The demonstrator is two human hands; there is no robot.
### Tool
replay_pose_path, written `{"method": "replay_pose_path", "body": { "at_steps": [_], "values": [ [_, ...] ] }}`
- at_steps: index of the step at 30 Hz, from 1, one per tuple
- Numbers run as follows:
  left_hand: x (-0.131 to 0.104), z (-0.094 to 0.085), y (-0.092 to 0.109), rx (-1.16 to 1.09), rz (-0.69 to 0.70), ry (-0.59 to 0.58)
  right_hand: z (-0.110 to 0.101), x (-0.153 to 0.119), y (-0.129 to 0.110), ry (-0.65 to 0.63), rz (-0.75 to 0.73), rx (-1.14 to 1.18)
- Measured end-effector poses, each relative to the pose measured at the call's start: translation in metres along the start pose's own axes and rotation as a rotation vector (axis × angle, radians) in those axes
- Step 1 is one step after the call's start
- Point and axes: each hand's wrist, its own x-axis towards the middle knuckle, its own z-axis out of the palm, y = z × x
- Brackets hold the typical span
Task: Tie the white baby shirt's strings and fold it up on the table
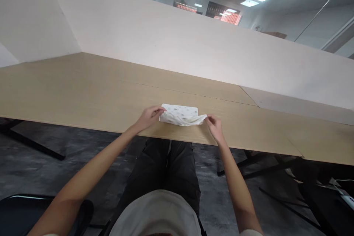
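Big tan counter (110, 92) w/ a white wall (155, 40) behind it. White cloth (181, 113) w/ small dark marks is on the counter, near the front edge. L hand (151, 116) fingers pinch its L end; R hand (215, 125) fingers pinch its R corner.

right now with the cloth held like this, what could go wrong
The cloth is pinched only at its ends by the left hand and right hand, so its sagging middle could set into creases. The right hand's end juts out past the layer beneath, so the edges may end up misaligned. It also lies near the table's front edge and could perhaps slip off if pulled back.
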Motion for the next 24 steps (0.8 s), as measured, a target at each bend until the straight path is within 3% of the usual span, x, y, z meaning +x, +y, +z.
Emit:
{"method": "replay_pose_path", "body": {
  "at_steps": [4,8,11,14,18,24],
  "values": [
    [0.056,0.006,-0.016,-0.085,-0.131,0.052,0.016,0.061,-0.001,0.075,0.146,-0.12],
    [0.083,0.026,-0.053,0.055,-0.319,-0.003,0.038,0.095,0.017,-0.023,0.264,-0.398],
    [0.079,0.04,-0.075,0.195,-0.32,-0.034,0.049,0.093,0.035,-0.121,0.291,-0.533],
    [0.071,0.048,-0.085,0.273,-0.224,0.012,0.052,0.082,0.049,-0.093,0.203,-0.589],
    [0.068,0.05,-0.088,0.272,-0.167,-0.015,0.051,0.073,0.057,-0.046,0.135,-0.541],
    [0.067,0.052,-0.086,0.247,-0.225,-0.006,0.051,0.072,0.066,-0.004,0.129,-0.408]
  ]
}}
